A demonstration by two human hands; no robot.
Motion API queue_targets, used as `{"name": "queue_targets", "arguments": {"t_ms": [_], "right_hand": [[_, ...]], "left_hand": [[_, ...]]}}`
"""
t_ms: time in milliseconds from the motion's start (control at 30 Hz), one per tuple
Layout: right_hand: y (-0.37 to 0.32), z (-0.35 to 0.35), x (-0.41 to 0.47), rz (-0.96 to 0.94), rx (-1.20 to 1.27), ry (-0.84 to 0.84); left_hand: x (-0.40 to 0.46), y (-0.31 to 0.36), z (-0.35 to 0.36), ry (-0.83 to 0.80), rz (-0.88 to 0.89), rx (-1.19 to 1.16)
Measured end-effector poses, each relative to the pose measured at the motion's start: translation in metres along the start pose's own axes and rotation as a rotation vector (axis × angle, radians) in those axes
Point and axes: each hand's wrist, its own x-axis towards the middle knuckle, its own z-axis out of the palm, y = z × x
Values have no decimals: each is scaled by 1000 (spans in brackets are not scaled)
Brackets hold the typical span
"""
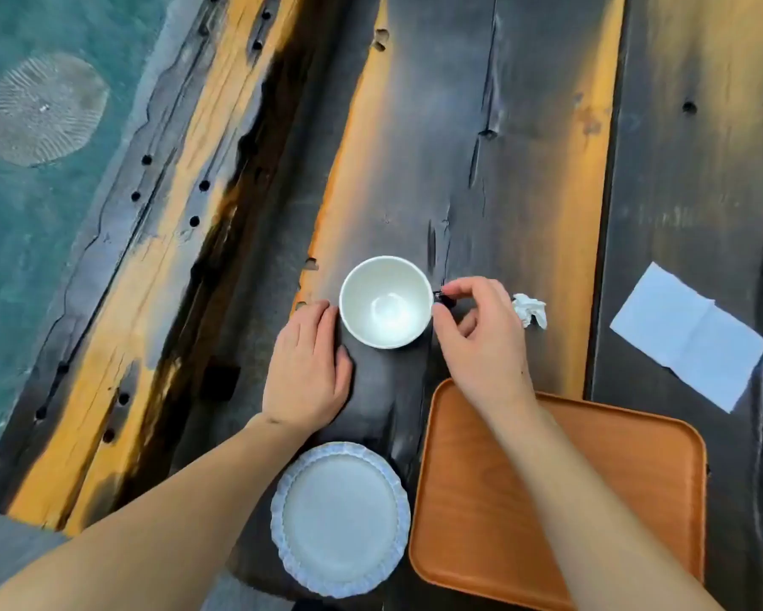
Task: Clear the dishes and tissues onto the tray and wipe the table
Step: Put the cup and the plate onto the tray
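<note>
A white cup stands upright and empty on the dark wooden table. My right hand pinches the cup's dark handle at its right side. My left hand lies flat on the table just left of the cup, fingers together, holding nothing. A pale scalloped plate sits near the front edge, below my left hand. The orange wooden tray lies at the front right, with my right forearm crossing over it. A crumpled white tissue rests just right of my right hand. A flat folded tissue lies further right.
The table is made of rough dark planks with yellow streaks, knots and holes. Its left edge runs diagonally, with a teal floor and a round patterned patch below it.
</note>
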Motion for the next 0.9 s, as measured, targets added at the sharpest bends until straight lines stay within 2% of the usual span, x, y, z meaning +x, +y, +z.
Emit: {"name": "queue_targets", "arguments": {"t_ms": [67,167,267,500,667,900], "right_hand": [[-3,7,11,-26,-132,-11],[-3,14,21,5,-299,-118],[0,17,24,45,-396,-139],[3,2,13,175,-303,-46],[7,-35,-35,231,-203,26],[35,-60,-112,330,-221,67]], "left_hand": [[3,-2,0,-22,4,-5],[3,-1,2,-64,23,21],[5,-1,3,-71,29,54],[5,-2,7,-56,30,115],[4,-2,8,-2,36,107],[3,1,10,20,20,108]]}}
